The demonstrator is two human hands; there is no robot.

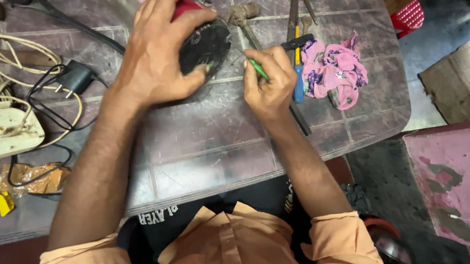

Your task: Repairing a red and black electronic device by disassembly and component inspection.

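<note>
Pinning the round black-and-red device [204, 43] on the far side of the tiled table [202, 146], your left hand [156, 54] is clamping over it while your right hand [269, 83] is gripping a green screwdriver [258, 68], working its tip into the rim; keeping it seated looks like the next need.

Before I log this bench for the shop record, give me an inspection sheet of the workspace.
Surface: tiled table, purple-grey, worn and scuffed.
Job's things: round black and red device; green-handled screwdriver, tip at the device.
Clutter: pink floral cloth, blue-handled tool, crumpled brown wrapper.
Hands: left hand grips the device; right hand holds the screwdriver.
Cables: black plug adapter, cream cord, white extension board.
Surroundings: red basket, dark floor.
</note>
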